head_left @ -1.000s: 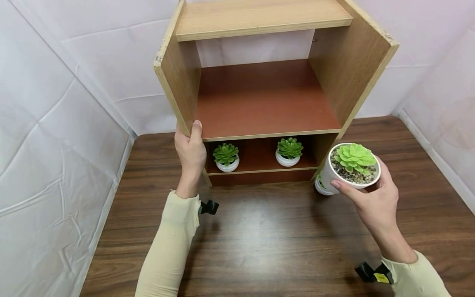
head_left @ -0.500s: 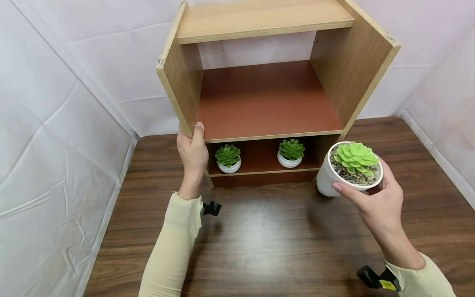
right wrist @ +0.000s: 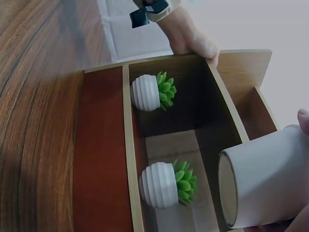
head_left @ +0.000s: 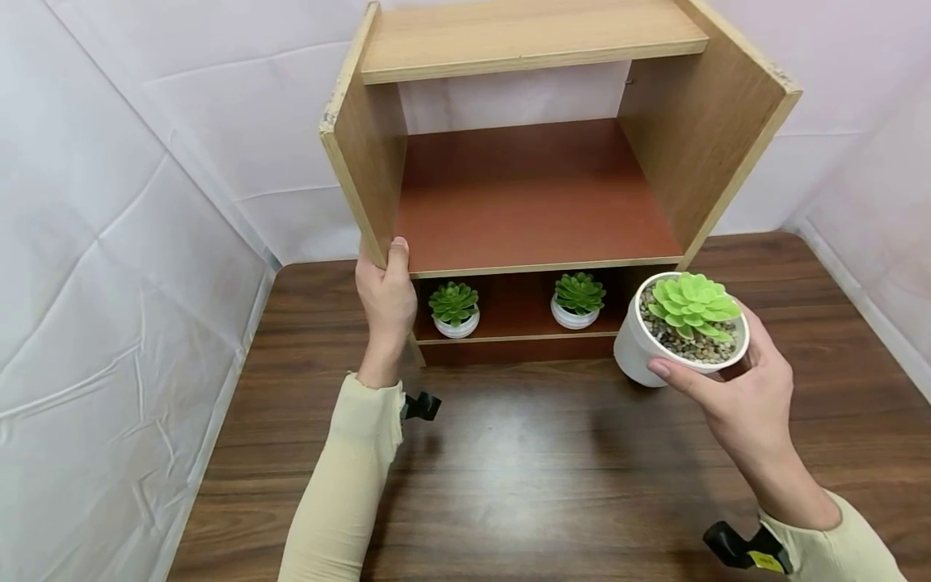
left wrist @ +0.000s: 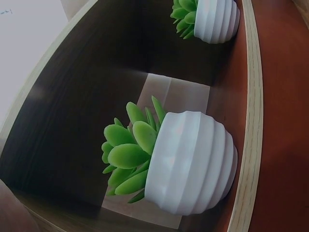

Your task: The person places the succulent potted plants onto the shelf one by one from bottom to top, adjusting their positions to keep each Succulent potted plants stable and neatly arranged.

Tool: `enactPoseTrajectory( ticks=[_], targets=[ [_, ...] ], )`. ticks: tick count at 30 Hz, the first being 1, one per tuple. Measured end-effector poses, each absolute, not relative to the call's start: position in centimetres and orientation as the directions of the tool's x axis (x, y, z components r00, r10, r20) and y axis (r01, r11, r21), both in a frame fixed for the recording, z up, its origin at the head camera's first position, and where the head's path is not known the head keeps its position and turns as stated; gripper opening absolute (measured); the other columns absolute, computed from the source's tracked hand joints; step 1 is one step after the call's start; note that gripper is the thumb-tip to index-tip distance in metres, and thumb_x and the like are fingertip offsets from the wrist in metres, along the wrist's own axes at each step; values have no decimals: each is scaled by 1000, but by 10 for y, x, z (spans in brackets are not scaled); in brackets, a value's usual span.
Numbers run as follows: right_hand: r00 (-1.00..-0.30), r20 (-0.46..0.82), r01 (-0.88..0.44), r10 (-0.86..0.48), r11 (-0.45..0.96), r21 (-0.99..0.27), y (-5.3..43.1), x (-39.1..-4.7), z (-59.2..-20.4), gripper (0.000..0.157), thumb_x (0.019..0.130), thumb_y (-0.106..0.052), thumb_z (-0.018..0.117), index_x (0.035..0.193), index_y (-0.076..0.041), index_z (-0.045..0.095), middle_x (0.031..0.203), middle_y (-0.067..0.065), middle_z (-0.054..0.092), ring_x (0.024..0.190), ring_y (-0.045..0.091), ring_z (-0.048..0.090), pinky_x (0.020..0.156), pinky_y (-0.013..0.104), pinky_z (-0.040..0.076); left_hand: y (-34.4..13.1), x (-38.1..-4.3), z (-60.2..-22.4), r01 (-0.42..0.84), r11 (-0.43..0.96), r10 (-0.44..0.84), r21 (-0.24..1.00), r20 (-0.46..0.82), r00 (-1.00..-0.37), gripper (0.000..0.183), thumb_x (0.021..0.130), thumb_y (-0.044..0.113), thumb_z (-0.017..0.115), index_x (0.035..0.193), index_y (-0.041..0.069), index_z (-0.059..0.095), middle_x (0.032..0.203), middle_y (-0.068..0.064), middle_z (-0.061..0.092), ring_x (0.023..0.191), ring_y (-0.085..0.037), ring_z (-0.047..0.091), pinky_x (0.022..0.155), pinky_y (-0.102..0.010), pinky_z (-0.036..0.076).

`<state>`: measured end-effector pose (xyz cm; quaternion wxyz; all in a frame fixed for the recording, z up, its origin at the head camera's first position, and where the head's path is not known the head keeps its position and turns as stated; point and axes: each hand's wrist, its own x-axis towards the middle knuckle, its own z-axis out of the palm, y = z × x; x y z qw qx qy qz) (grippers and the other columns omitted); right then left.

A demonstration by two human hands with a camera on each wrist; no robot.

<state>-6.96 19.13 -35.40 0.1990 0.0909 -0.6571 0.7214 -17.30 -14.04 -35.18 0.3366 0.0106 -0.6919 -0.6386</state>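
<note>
My right hand (head_left: 749, 396) grips a smooth white flowerpot (head_left: 634, 356) with gravel and a light green succulent (head_left: 694, 305). It is held tilted in front of the shelf's lower right corner. In the right wrist view, the flowerpot's underside (right wrist: 227, 189) shows. With its thumb at the front, my left hand (head_left: 388, 301) grips the lower part of the wooden shelf unit's (head_left: 538, 202) left side panel. Two small ribbed white pots with green succulents stand in the low compartment, a left pot (head_left: 458, 325) and a right pot (head_left: 575, 316).
Above the low compartment, a wider red-brown shelf board (head_left: 534, 202) has nothing on it. The unit stands on a dark wood table (head_left: 509, 469). White sheeting (head_left: 131, 323) hangs at the left, back and right.
The head view has shifted slightly, so the shelf appears farther right. Against it, the held flowerpot has moved a little left. A small white pot seen behind it a second ago is now hidden.
</note>
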Motion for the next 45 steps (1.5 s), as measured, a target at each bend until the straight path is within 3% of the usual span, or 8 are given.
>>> enactPoseTrajectory(
  ticks=[9, 15, 28, 33, 41, 45],
  targets=[
    [-890, 432, -441, 148, -35, -897, 185, -65, -351, 86, 55, 30, 76, 134, 4, 54, 129, 16, 58, 111, 21, 57, 88, 20, 45, -139, -174, -350, 434, 201, -445, 878, 477, -758, 9, 96, 11, 50, 95, 3, 55, 66, 0, 36, 68, -17, 39, 69, -31, 32],
    [-888, 441, -452, 131, -71, -889, 178, -63, -350, 86, 55, 30, 76, 135, 5, 53, 129, 17, 57, 110, 22, 57, 88, 21, 46, -138, -175, -348, 445, 199, -455, 873, 484, -747, 9, 95, 9, 50, 86, 8, 50, 64, 1, 35, 63, -17, 35, 67, -31, 31],
    [-887, 445, -456, 123, -86, -886, 165, -55, -340, 86, 54, 30, 76, 134, 7, 53, 128, 24, 55, 109, 26, 57, 89, 24, 47, -134, -178, -348, 439, 217, -437, 872, 489, -755, 9, 96, 10, 50, 87, 6, 50, 65, 0, 35, 64, -17, 35, 67, -31, 30],
    [-873, 472, -484, 119, -106, -868, 158, -57, -338, 85, 54, 30, 77, 133, 9, 53, 127, 26, 55, 109, 27, 57, 89, 25, 46, -135, -177, -350, 437, 211, -434, 874, 485, -759, 13, 97, 10, 50, 99, 0, 57, 70, -1, 39, 76, -17, 42, 76, -31, 35],
    [-881, 466, -468, 85, -7, -884, 144, -64, -334, 88, 53, 24, 82, 134, 2, 56, 125, 24, 58, 108, 26, 57, 90, 25, 45, -140, -173, -353, 421, 174, -460, 890, 451, -765, 18, 97, 10, 50, 108, -1, 59, 76, -1, 44, 80, -16, 43, 78, -31, 35],
    [-857, 507, -509, 87, -4, -861, 137, -68, -331, 85, 53, 22, 83, 131, 3, 58, 122, 22, 60, 107, 27, 58, 89, 26, 45, -139, -173, -353, 431, 172, -455, 886, 460, -763, 16, 97, 10, 50, 105, -2, 57, 73, -2, 41, 76, -17, 41, 76, -31, 34]
  ],
)
